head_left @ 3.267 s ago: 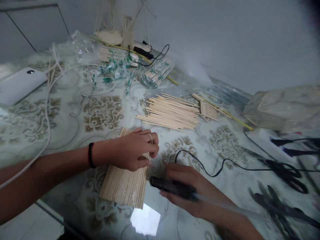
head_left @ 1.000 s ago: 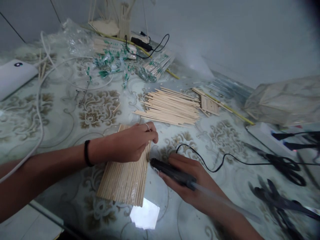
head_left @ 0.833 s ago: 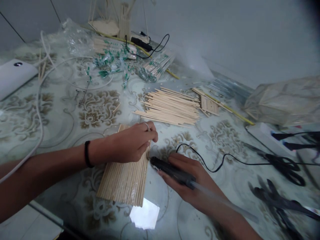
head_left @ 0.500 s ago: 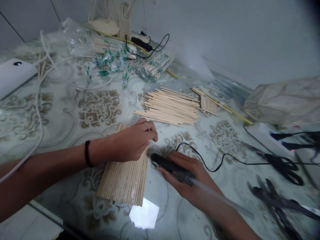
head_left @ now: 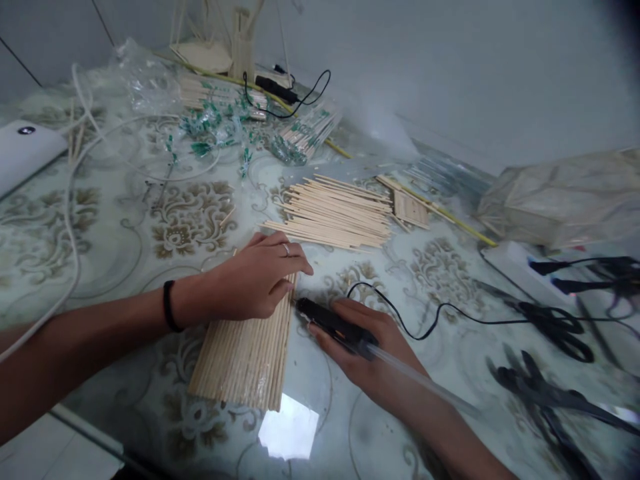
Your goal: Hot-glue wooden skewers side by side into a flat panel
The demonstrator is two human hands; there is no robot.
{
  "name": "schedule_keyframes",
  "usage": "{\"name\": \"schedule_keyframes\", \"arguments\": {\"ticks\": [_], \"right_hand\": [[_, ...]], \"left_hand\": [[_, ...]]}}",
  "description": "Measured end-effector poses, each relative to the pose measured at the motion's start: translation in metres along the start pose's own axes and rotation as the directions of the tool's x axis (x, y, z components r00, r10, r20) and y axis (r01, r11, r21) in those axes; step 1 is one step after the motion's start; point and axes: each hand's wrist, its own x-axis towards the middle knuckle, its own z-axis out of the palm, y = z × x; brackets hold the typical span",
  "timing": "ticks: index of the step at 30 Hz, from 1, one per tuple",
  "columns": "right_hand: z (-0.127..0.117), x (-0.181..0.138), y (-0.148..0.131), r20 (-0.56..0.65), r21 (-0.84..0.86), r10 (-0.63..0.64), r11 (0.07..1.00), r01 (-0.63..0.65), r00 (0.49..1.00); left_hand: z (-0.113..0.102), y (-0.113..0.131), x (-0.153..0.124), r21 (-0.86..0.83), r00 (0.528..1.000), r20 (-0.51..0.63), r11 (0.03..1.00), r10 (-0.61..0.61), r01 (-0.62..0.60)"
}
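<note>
A flat panel of wooden sticks [head_left: 240, 367] laid side by side rests on the table, with shiny patches on its surface. My left hand [head_left: 257, 277] lies over its upper part, fingers bent across the right edge and pressing it down; the fingertips are partly hidden. Wrapped in my right hand [head_left: 367, 333] is a black hot glue gun [head_left: 333, 323], a clear glue stick [head_left: 425, 381] trailing from its back. The gun's nozzle points at the panel's right edge, close to my left thumb; whether it touches cannot be made out.
Loose wooden sticks [head_left: 340, 213] lie beyond my hands. Scissors [head_left: 555, 327], pliers [head_left: 545, 393] and a power strip [head_left: 520, 273] are on the right. Packaged sticks [head_left: 310, 130] and another black tool [head_left: 277, 89] sit at the back. A white cable [head_left: 75, 233] runs along the left.
My left fingers have straightened a little over the panel's edge. The glue gun stays at that edge. The whole view has shifted slightly.
</note>
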Motion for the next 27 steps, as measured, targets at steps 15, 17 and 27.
{"name": "schedule_keyframes", "arguments": {"ticks": [15,17,27], "right_hand": [[-0.008,0.001,0.008,0.094,0.121,0.079,0.989,-0.09,0.992],[-0.009,-0.001,0.011,0.126,0.133,0.082,0.986,-0.098,0.989],[-0.014,0.0,0.01,0.214,0.157,0.076,0.981,-0.111,0.974]], "left_hand": [[-0.002,-0.002,0.002,-0.092,0.997,-0.038,0.993,0.064,-0.067],[-0.003,-0.004,0.002,-0.103,0.997,-0.033,0.992,0.073,-0.076],[-0.004,-0.009,0.003,-0.145,0.997,-0.058,0.987,0.06,-0.067]]}}
